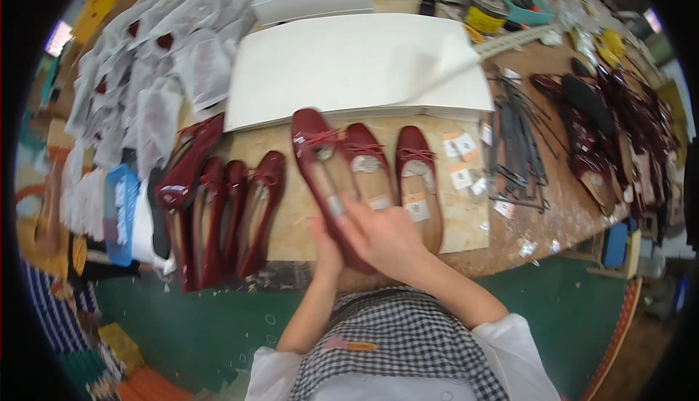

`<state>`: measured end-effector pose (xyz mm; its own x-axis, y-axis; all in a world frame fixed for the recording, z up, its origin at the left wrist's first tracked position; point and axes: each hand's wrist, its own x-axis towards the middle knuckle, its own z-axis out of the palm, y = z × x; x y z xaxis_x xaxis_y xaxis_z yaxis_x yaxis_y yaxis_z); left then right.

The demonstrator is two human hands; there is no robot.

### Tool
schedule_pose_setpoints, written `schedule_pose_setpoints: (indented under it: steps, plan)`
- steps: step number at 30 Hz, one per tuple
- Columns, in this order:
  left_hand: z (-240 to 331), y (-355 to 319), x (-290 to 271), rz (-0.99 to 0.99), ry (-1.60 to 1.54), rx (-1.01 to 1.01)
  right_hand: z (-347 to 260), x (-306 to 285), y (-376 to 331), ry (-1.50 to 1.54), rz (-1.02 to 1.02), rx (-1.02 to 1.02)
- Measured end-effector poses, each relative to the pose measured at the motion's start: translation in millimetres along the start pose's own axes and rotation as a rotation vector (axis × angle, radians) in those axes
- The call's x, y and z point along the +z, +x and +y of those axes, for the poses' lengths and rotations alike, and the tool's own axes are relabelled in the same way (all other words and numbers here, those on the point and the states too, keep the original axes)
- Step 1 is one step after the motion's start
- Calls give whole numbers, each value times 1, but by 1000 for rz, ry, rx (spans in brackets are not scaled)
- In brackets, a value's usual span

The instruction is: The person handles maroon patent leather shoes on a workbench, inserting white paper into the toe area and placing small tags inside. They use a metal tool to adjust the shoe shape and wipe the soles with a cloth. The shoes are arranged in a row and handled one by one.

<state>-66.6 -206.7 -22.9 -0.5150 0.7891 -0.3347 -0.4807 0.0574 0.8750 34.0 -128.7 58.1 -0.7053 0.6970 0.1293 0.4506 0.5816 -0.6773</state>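
A glossy dark-red ballet flat [304, 153] with a bow is tilted in my hands, toe pointing away from me. My left hand [327, 249] grips its outer side near the heel. My right hand [389, 235] is over the shoe's opening, fingers reaching inside against the insole, where a small pale patch shows. Just right of it lie a second ballet flat [362, 139], partly covered by my hand, and a third ballet flat [411, 139], both with paper stuffing and an orange-white label inside. Several more red shoes [268, 175] stand to the left.
A long white box [349, 66] lies behind the shoes. White-wrapped shoes [156, 73] pile up at left, beside a blue basket [120, 215]. To the right are loose labels [462, 177], thin dark rods [518, 146] and a heap of red shoes [619, 132]. A yellow tin [486, 15] stands at the back.
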Motion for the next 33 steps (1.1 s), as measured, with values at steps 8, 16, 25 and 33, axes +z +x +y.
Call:
schedule_pose_setpoints:
  steps: [8,16,25,33]
  plan:
    - [74,-3,-46,316,1174,740,218,-131,-34,-516,495,562]
    - [1,27,-5,-150,752,241,271,-140,-51,-627,259,634]
    - [9,18,9,-443,-346,-379,250,-168,-56,-17,744,604]
    - [10,31,15,-173,-145,-87,88,-103,-35,459,153,422]
